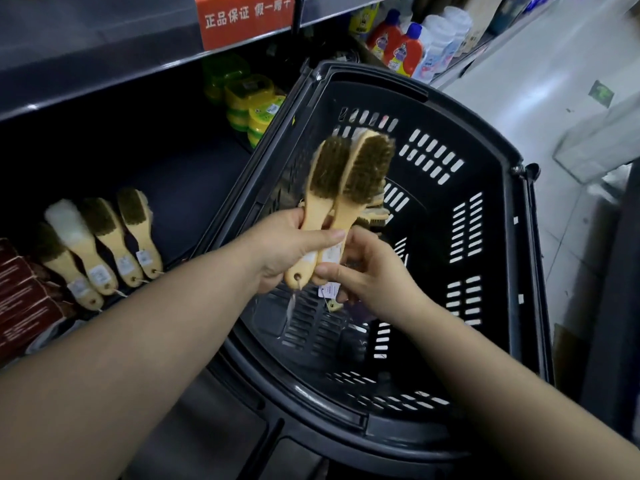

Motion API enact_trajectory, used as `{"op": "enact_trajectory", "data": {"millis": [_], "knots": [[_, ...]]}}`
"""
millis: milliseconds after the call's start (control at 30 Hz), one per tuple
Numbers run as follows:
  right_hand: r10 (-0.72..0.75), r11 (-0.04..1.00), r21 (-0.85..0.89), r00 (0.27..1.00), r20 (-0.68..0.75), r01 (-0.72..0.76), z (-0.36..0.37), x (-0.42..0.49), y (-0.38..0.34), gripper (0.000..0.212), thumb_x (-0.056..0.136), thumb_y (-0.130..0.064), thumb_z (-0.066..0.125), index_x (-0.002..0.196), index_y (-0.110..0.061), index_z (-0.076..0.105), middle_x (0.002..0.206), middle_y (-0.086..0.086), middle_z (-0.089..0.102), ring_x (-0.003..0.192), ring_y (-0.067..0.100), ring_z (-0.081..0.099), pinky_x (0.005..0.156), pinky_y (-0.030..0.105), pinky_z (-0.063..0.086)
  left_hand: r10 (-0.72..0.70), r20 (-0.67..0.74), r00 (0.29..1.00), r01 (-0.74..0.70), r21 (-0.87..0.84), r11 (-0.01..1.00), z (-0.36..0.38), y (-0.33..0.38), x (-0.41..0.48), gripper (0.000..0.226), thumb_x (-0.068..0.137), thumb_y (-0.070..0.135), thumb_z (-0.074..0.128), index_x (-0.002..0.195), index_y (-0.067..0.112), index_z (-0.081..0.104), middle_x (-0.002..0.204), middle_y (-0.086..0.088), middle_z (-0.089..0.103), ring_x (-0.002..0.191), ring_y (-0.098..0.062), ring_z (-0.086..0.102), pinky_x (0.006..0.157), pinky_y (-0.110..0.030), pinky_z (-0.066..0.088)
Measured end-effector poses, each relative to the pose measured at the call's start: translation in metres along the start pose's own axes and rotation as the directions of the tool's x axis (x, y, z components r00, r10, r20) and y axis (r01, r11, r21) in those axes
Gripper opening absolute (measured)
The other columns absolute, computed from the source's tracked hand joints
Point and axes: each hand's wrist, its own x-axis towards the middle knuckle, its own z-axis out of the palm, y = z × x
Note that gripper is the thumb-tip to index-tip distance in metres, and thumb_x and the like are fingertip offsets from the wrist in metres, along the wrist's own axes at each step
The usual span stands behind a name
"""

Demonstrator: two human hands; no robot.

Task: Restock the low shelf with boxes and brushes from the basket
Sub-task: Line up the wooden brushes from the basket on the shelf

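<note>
The person's left hand (294, 251) and right hand (370, 275) meet at the centre of the view, above the black slotted plastic basket (485, 237), which spreads from the centre out toward three and five o'clock. Between the hands stand two pale wooden hand brushes with brown bristles, heads up toward twelve o'clock, side by side and touching. The left hand's fingers are curled round the handle of the left brush (327, 174), with the thumb laid across the front of the handles. The right hand's fingers pinch the lower end of the handle of the right brush (369, 168). A small white price tag (329, 292) hangs on a string just below that grip.

The low shelf (166, 174), a dark board at nine o'clock from the hands, carries a row of four more wooden brushes (110, 237) lying side by side with their handles toward the person. One has white bristles (67, 216) and the other three have brown. Dark red cardboard boxes (20, 289) lie at the row's eight o'clock end, just beside the first brush.

Farther back on the shelf, at eleven o'clock, sit yellow-green lidded tubs (249, 98). An orange sign with white characters (242, 19) hangs from the shelf edge above them. At one o'clock stand orange bottles with blue caps (398, 43), beside a pale tiled floor (554, 64).
</note>
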Motion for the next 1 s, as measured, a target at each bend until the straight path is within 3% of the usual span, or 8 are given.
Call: {"op": "enact_trajectory", "data": {"millis": [167, 233, 367, 500, 633, 767, 900, 1000], "knots": [[0.359, 0.922, -0.307, 0.816, 0.453, -0.235, -0.041, 0.036, 0.004, 0.032, 0.078, -0.049, 0.065, 0.104, -0.030, 0.067, 0.104, -0.010, 0.070, 0.097, 0.003, 0.064, 0.087, 0.019, 0.049, 0.100, -0.126, 0.987, -0.083, 0.128, 0.988, -0.003, -0.005, 0.010, 0.017, 0.089, 0.010, 0.059, 0.106, 0.014, 0.062, 0.099, -0.011, 0.072, 0.093, -0.027, 0.069, 0.080, -0.041, 0.056], [0.489, 0.872, -0.211, 0.815, 0.310, -0.442, -0.054, 0.053, 0.029, 0.040, 0.077, -0.048, 0.068, 0.109, -0.025, 0.065, 0.109, -0.001, 0.069, 0.100, 0.012, 0.064, 0.090, 0.030, 0.051, 0.109, -0.135, 0.985, -0.090, 0.136, 0.987, -0.004, -0.006, 0.014, 0.019, 0.093, 0.011, 0.055, 0.110, 0.018, 0.058, 0.092, -0.004, 0.074, 0.087, -0.018, 0.071, 0.072, -0.032, 0.057], [0.604, 0.708, -0.339, 0.780, -0.163, -0.619, -0.056, 0.075, 0.109, 0.021, 0.091, -0.027, 0.057, 0.099, -0.008, 0.059, 0.081, 0.006, 0.059, 0.064, 0.019, 0.054, 0.056, 0.029, 0.044, 0.110, -0.156, 0.982, -0.078, 0.197, 0.977, -0.007, -0.007, 0.013, 0.015, 0.093, 0.013, 0.054, 0.093, 0.028, 0.056, 0.077, 0.007, 0.074, 0.073, -0.007, 0.069, 0.073, -0.037, 0.053], [0.735, 0.463, -0.672, 0.674, -0.074, -0.578, -0.044, 0.078, 0.160, 0.027, 0.092, -0.017, 0.056, 0.117, -0.007, 0.054, 0.105, 0.013, 0.057, 0.093, 0.026, 0.057, 0.076, 0.032, 0.046, 0.095, -0.186, 0.978, -0.049, 0.237, 0.970, -0.008, -0.007, 0.014, 0.022, 0.086, 0.010, 0.064, 0.099, 0.026, 0.058, 0.086, 0.008, 0.071, 0.068, 0.000, 0.068, 0.083, -0.048, 0.053], [0.764, 0.394, -0.713, 0.638, -0.095, -0.579, -0.028, 0.083, 0.181, 0.038, 0.096, -0.018, 0.047, 0.133, -0.006, 0.049, 0.136, 0.014, 0.050, 0.123, 0.030, 0.049, 0.102, 0.031, 0.041, 0.075, -0.180, 0.981, -0.021, 0.284, 0.958, -0.008, -0.006, 0.014, 0.026, 0.087, 0.010, 0.062, 0.110, 0.022, 0.055, 0.099, -0.001, 0.071, 0.085, -0.008, 0.068, 0.077, -0.042, 0.053], [0.775, 0.398, -0.653, 0.617, -0.138, -0.645, -0.026, 0.082, 0.187, 0.037, 0.098, -0.011, 0.043, 0.134, -0.001, 0.045, 0.133, 0.016, 0.050, 0.093, 0.015, 0.042, 0.046, 0.003, 0.034, 0.063, -0.161, 0.985, -0.010, 0.312, 0.950, -0.009, -0.005, 0.013, 0.031, 0.088, 0.012, 0.060, 0.117, 0.021, 0.053, 0.105, -0.003, 0.069, 0.093, -0.011, 0.066, 0.074, -0.042, 0.054], [0.770, 0.333, -0.650, 0.595, -0.230, -0.683, -0.038, 0.070, 0.201, 0.014, 0.094, -0.018, 0.053, 0.103, -0.007, 0.057, 0.089, 0.013, 0.057, 0.090, 0.020, 0.050, 0.049, 0.017, 0.040, 0.060, -0.158, 0.986, -0.007, 0.319, 0.948, -0.009, -0.004, 0.012, 0.027, 0.089, 0.013, 0.060, 0.114, 0.021, 0.054, 0.103, 0.000, 0.070, 0.089, -0.006, 0.066, 0.077, -0.044, 0.055], [0.745, 0.330, -0.520, 0.555, -0.369, -0.788, -0.053, 0.061, 0.198, 0.037, 0.098, -0.013, 0.044, 0.133, 0.000, 0.045, 0.134, 0.019, 0.050, 0.113, 0.022, 0.052, 0.059, 0.007, 0.048, 0.051, -0.158, 0.986, 0.001, 0.313, 0.950, -0.008, -0.005, 0.012, 0.025, 0.089, 0.013, 0.059, 0.111, 0.022, 0.054, 0.104, -0.001, 0.069, 0.087, -0.006, 0.066, 0.077, -0.045, 0.053]]}}
